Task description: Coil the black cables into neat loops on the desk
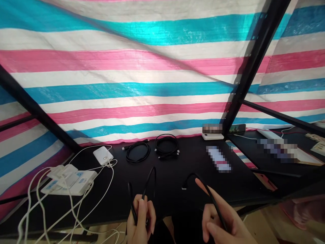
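My left hand (141,220) is closed round a folded part of a black cable (148,181), whose loop arches up above the fingers. My right hand (223,220) grips the same cable's other stretch, with the index finger stretched out along it. The cable's small plug end (184,187) hangs in front of that finger. Both hands are at the near edge of a black table (177,169).
Two coiled black cables (138,151) (166,146) lie at the table's back. On the left are a white charger (103,155) and white power strips (68,181) with several white cords. A white box (212,136) sits back right. A striped tarp (127,67) and black poles surround the table.
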Tool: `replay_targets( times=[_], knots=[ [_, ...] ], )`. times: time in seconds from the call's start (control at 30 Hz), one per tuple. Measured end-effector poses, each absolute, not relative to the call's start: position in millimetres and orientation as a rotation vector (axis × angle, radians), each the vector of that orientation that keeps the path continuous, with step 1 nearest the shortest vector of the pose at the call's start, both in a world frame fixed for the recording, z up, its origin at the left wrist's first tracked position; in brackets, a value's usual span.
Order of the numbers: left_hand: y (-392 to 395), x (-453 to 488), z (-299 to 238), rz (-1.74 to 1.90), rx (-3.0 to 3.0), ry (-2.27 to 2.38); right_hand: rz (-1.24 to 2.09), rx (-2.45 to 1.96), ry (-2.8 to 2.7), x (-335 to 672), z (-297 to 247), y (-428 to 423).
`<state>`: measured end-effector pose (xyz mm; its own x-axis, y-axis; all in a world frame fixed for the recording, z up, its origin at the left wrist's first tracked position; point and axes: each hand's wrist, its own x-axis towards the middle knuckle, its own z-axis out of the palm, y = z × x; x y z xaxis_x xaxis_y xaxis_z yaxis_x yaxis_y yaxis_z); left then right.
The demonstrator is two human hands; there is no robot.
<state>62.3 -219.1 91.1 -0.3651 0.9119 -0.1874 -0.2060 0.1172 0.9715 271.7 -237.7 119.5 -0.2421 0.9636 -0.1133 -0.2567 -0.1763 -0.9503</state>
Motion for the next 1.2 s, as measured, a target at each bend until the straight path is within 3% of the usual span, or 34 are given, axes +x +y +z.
replay_targets(
  times=[0.13,0.43,0.67,0.8,1.0,1.2],
  knots=[
    [-216.0,55.4,89.6,1.537,0.69,1.48,1.579,-0.933,-1.032,272.9,124.7,-246.6],
    [-203.4,23.1,108.5,1.817,0.821,1.527,1.025,-0.96,-0.392,297.6,137.6,-227.9],
    [-202.9,17.5,119.9,2.001,0.63,1.465,1.107,-1.002,-0.529,301.3,129.4,-226.4],
    [-206.6,30.0,109.2,1.922,0.59,1.382,1.19,-1.013,-0.669,283.9,133.4,-226.5],
    [-215.1,24.2,102.5,1.781,0.677,1.365,0.93,-0.98,-0.522,276.4,145.6,-218.8],
    [-235.8,34.6,89.8,1.404,0.909,1.43,0.891,-1.038,-0.566,266.6,142.5,-217.3]
  ],
)
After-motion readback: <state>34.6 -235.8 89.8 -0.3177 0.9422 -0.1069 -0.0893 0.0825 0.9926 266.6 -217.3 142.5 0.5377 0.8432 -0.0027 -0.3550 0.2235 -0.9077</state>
